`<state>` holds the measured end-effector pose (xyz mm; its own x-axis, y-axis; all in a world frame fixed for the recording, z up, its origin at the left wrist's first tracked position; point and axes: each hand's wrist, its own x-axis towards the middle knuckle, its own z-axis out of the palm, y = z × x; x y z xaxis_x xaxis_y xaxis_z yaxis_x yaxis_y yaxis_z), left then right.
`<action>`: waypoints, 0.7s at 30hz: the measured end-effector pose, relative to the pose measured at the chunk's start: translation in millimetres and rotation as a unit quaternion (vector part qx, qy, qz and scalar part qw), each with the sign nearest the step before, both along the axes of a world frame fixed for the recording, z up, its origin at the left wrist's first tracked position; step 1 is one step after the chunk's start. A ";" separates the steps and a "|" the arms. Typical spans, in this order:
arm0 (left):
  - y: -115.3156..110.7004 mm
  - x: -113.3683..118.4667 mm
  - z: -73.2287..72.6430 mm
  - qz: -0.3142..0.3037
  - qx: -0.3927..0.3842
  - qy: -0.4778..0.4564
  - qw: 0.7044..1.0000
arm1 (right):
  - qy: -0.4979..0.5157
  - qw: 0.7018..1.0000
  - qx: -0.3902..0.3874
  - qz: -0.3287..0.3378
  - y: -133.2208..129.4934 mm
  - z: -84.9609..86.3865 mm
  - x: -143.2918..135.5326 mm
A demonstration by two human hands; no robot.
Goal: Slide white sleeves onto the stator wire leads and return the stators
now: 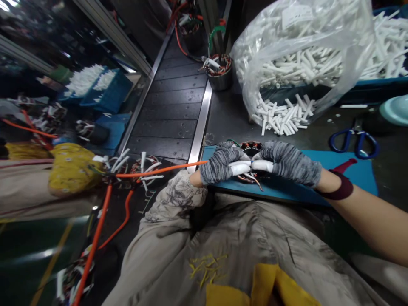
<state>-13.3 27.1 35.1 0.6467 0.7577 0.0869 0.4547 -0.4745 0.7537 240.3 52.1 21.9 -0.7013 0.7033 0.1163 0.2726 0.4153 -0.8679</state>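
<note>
My left hand [227,162] and my right hand [282,163], in grey striped knit gloves with white-wrapped thumbs, close in on a motor stator [251,145] from both sides. The thumb tips meet over its near side, pinching a thin wire [251,162] of which only a small bluish bit shows. Bare copper-coloured wire ends [256,182] stick out below the thumbs toward my body. The gloves cover most of the stator. Beneath it lies a blue mat [306,187].
Scissors with blue handles [353,142] and a red strip [346,165] lie right. Behind stands a clear bag [255,63] spilling white sleeves [283,117]. Left are a slatted conveyor [172,106], more stators [219,76], an orange hose [165,169] and another person's yellow sleeve [73,168].
</note>
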 end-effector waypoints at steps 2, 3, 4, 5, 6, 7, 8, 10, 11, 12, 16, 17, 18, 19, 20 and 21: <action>4.9 1.1 2.3 -0.010 -0.007 0.029 0.999 | -0.042 0.997 0.068 0.008 0.3 -2.6 0.6; 6.7 2.3 4.7 -0.010 -0.002 0.058 0.998 | -0.058 0.993 0.099 0.004 0.1 -3.7 2.9; 8.0 4.0 7.6 -0.007 0.012 0.096 0.995 | -0.066 0.990 0.128 -0.005 -0.4 -4.6 7.0; 8.8 6.5 10.8 -0.005 0.032 0.141 0.990 | -0.066 0.986 0.149 -0.017 -1.1 -5.2 12.5; 9.3 10.0 13.8 -0.004 0.053 0.185 0.981 | -0.058 0.985 0.158 -0.035 -2.0 -5.6 19.1; 9.6 14.7 16.4 -0.002 0.074 0.223 0.972 | -0.042 0.986 0.153 -0.054 -2.8 -5.8 26.3; 9.9 21.0 18.3 -0.001 0.089 0.251 0.964 | -0.019 0.988 0.133 -0.073 -3.6 -5.9 33.1; 10.7 37.4 19.9 -0.009 0.101 0.277 0.955 | 0.028 0.992 0.068 -0.099 -4.9 -6.1 44.0; 11.1 46.7 19.8 -0.015 0.104 0.279 0.955 | 0.044 0.993 0.038 -0.106 -5.5 -6.3 47.5; 11.6 55.3 19.4 -0.019 0.108 0.277 0.955 | 0.055 0.992 0.016 -0.111 -6.4 -6.4 49.9; 15.7 59.7 16.5 -0.027 0.143 0.234 0.961 | 0.057 0.989 -0.009 -0.137 -15.7 -11.0 56.7; 17.4 50.1 14.3 -0.034 0.152 0.201 0.967 | 0.052 0.988 -0.011 -0.144 -20.2 -14.0 58.6; 19.3 37.0 10.7 -0.046 0.160 0.164 0.972 | 0.045 0.988 -0.012 -0.149 -25.1 -18.0 60.2; 21.1 21.9 5.4 -0.073 0.167 0.126 0.975 | 0.032 0.989 -0.011 -0.145 -30.1 -22.8 61.3; 22.3 6.6 -1.6 -0.106 0.178 0.095 0.974 | 0.010 0.991 -0.004 -0.135 -34.4 -28.3 61.5; 22.5 -7.1 -10.0 -0.123 0.195 0.093 0.969 | -0.021 0.992 0.014 -0.124 -37.4 -34.1 60.8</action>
<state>-20.5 49.6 25.2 0.8357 0.5110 0.2012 0.4016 -0.8185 0.4109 301.1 14.7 -12.3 -0.5121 0.8515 0.1124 0.4048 0.3547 -0.8428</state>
